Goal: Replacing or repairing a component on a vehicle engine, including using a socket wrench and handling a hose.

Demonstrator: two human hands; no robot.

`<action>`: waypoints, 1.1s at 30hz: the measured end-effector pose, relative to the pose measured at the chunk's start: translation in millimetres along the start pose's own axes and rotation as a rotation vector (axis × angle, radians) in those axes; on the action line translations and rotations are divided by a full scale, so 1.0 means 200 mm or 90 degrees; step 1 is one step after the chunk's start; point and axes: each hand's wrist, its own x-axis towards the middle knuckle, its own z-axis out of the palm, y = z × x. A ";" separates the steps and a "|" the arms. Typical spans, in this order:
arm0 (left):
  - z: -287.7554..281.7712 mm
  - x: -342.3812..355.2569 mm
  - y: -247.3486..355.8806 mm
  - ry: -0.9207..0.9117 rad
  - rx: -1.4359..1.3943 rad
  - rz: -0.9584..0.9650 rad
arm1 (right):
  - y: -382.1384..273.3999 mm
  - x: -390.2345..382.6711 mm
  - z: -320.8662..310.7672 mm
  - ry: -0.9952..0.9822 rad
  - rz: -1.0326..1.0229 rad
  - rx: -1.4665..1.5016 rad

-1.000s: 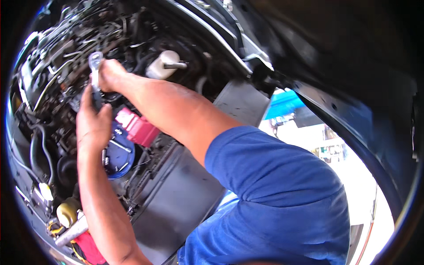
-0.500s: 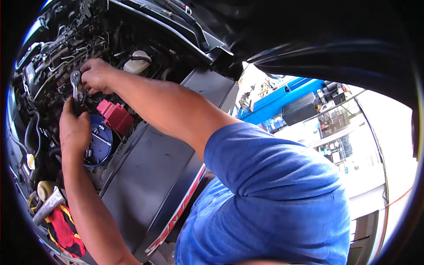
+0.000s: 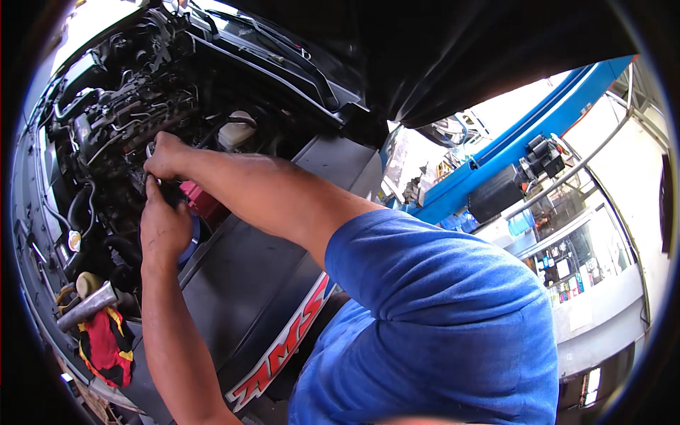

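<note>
My left hand point(image 3: 165, 225) is closed round the dark handle of a silver ratchet wrench point(image 3: 150, 150) in the engine bay point(image 3: 127, 106). My right hand point(image 3: 167, 156) has its fingers curled over the ratchet's head, just above the left one, and hides most of the tool. A red plastic box point(image 3: 200, 199) is beside my hands, partly covered by my right arm. Behind my left hand, a blue round tray point(image 3: 189, 249) shows only its edge. A white reservoir point(image 3: 236, 132) is to the right of my right hand.
A dark fender cover point(image 3: 241, 276) lies along the car's side. A metal bar point(image 3: 86, 304) and a red-and-yellow glove point(image 3: 102, 343) lie at lower left. The raised hood point(image 3: 489, 42) hangs overhead. A blue lift post point(image 3: 510, 134) and shelving point(image 3: 567, 262) are at right.
The view has shifted, showing more of the workshop at right. My right hand has closed over the ratchet's head, which showed clearly earlier and is now largely hidden.
</note>
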 end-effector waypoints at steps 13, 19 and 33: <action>-0.28 0.15 -0.45 0.086 -0.083 0.106 | -0.13 0.46 0.01 -0.075 -0.139 -0.366; -0.15 0.24 -0.62 0.045 -0.115 0.109 | -0.08 0.70 0.07 -0.069 -0.111 -0.348; 0.03 0.28 -0.72 -0.090 -0.093 0.140 | 0.12 1.01 0.20 -0.207 -0.139 -0.520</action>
